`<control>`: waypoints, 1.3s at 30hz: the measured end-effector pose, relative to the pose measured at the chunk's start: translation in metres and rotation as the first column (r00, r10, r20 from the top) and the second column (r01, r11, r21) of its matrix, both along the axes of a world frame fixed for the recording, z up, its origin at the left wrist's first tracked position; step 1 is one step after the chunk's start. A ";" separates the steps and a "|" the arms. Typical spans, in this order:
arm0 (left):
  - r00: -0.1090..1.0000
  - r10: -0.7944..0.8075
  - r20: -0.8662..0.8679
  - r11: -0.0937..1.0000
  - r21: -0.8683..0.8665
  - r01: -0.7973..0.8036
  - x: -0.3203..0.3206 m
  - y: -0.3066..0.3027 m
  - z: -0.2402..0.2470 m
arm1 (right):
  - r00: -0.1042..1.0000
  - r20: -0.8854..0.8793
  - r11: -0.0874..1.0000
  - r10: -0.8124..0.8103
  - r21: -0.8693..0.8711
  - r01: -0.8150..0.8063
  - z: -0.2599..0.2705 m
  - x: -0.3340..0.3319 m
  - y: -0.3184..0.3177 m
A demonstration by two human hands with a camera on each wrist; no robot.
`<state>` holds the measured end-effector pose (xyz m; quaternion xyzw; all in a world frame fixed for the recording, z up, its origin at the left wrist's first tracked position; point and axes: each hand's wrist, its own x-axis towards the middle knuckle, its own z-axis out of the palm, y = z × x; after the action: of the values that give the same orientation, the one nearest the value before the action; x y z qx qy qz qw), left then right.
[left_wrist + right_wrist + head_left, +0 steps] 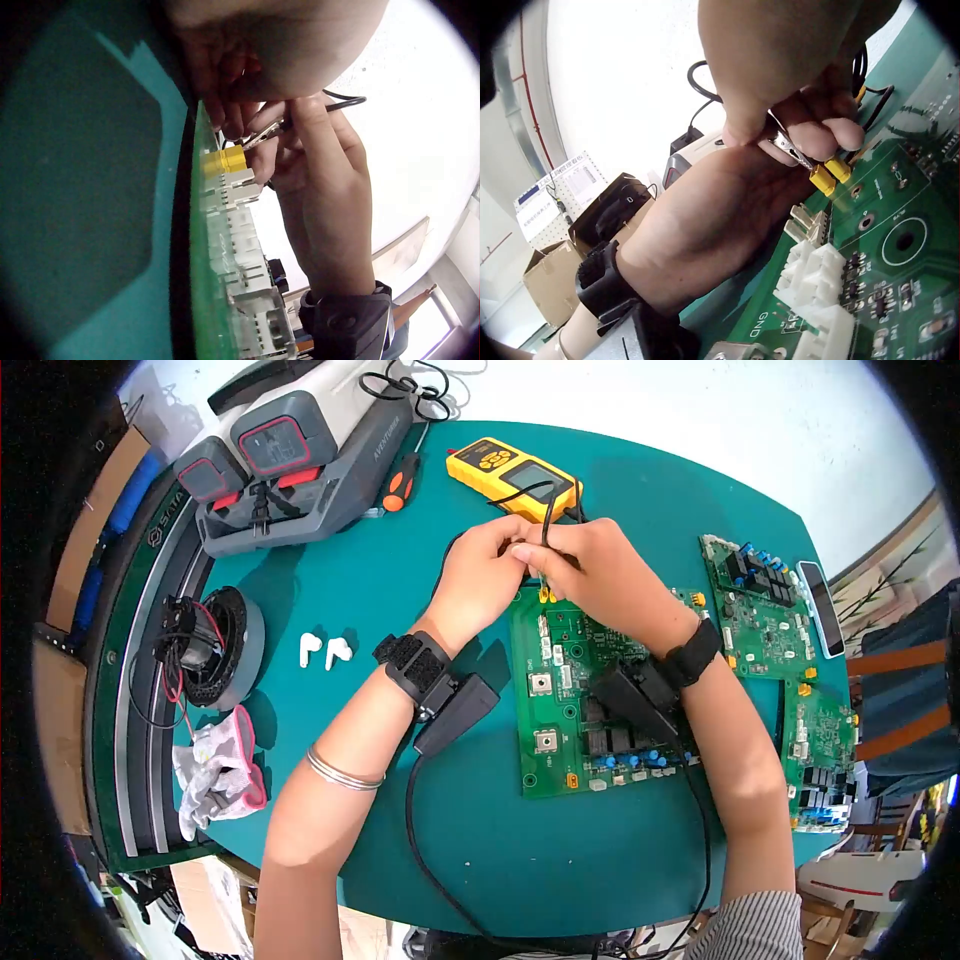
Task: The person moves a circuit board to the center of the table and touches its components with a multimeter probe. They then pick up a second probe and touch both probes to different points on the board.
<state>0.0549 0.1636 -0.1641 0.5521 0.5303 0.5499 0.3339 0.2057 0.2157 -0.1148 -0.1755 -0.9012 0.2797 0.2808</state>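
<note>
Both hands meet over the far left corner of a large green circuit board (pixel 535 768). My right hand (pixel 605 575) pinches a metal alligator clip (pixel 790 152) on a black lead, its tip right at one of two small yellow terminals (pixel 823 181) on the board's edge. Close against it, my left hand (pixel 478 582) has its fingers bent down by the same terminals; I cannot tell what they hold. Just beyond the hands lies a yellow handheld meter (pixel 484 468), with black leads running from it toward them.
Two more circuit boards (pixel 765 630) and a phone (pixel 821 610) lie at the right. Leftward are white earbuds (pixel 339 650), a glove (pixel 215 775), a round speaker-like part (pixel 225 650) and a screwdriver (pixel 400 482). A grey machine (pixel 300 455) stands at the back left.
</note>
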 end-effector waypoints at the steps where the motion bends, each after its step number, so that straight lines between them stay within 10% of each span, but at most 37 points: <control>1: 1.000 -0.005 -0.010 1.000 -0.001 0.005 0.000 0.000 0.000 | 1.000 0.003 1.000 -0.001 -0.013 0.002 0.000 0.000 0.000; 39: 1.000 0.004 -0.011 1.000 0.026 -0.004 0.000 0.000 0.000 | 1.000 -0.007 0.998 0.027 0.052 -0.027 -0.002 0.001 0.001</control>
<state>0.0549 0.1639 -0.1639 0.5583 0.5260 0.5545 0.3226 0.2063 0.2168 -0.1171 -0.1547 -0.9094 0.2605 0.2850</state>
